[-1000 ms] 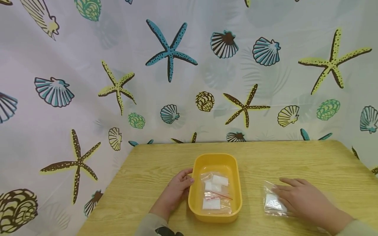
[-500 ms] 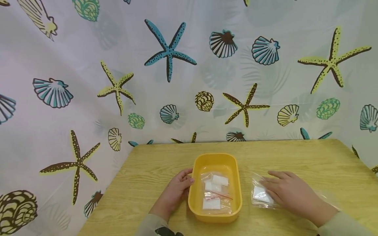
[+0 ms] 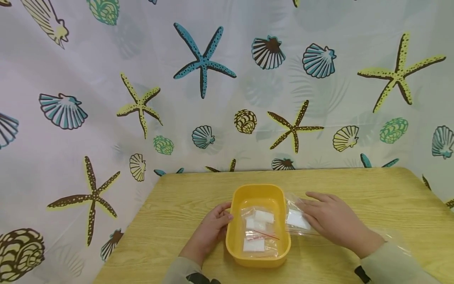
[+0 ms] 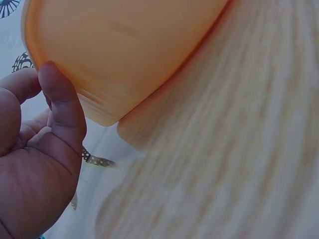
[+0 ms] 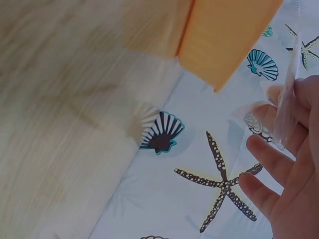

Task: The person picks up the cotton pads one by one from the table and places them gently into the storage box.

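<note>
A yellow plastic container [image 3: 258, 262] stands on the table, with several clear zip bags [image 3: 254, 245] holding white pieces lying inside. My left hand [image 3: 211, 230] grips its left side, thumb [image 4: 62, 97] against the wall near the rim. At the container's right side, my right hand [image 3: 335, 223] pinches another clear zip bag [image 3: 297, 219] with a white piece in it. The right wrist view shows that bag [image 5: 289, 112] edge-on between thumb and fingers, off the table. Its outer edge overlaps the container's right rim in the head view.
The wood-grain table [image 3: 184, 197] runs back to a hanging curtain [image 3: 227, 90] printed with starfish and shells. More clear plastic [image 3: 395, 240] lies on the table at the right, partly hidden by the right forearm.
My right hand has carried the zip bag leftward and up from the right of the table to the container's side. The left hand and the container have stayed in place.
</note>
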A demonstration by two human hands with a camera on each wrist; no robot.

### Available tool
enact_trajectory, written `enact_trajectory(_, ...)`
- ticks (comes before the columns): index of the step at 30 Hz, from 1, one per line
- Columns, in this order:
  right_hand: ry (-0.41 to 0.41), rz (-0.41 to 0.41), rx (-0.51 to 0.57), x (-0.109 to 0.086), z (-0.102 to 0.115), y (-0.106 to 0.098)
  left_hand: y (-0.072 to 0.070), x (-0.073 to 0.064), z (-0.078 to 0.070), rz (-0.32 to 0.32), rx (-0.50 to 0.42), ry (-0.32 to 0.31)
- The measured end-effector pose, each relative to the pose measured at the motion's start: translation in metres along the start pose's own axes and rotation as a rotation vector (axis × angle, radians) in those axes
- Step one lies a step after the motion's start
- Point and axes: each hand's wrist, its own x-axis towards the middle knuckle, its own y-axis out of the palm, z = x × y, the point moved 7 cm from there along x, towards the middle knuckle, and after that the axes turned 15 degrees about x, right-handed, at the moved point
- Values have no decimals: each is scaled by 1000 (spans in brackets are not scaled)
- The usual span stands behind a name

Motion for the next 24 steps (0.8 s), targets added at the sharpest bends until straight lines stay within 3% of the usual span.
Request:
enact_trajectory(9,-82,-18,27,33,24,9,0,0,-1,2,3,-3)
enact_trajectory(16,-91,-23,63,56,36,25,0,0,-2,14,20,-4)
enact_trajectory(24,-68,8,80,71,42,39,1,-1,-2,3,42,-5)
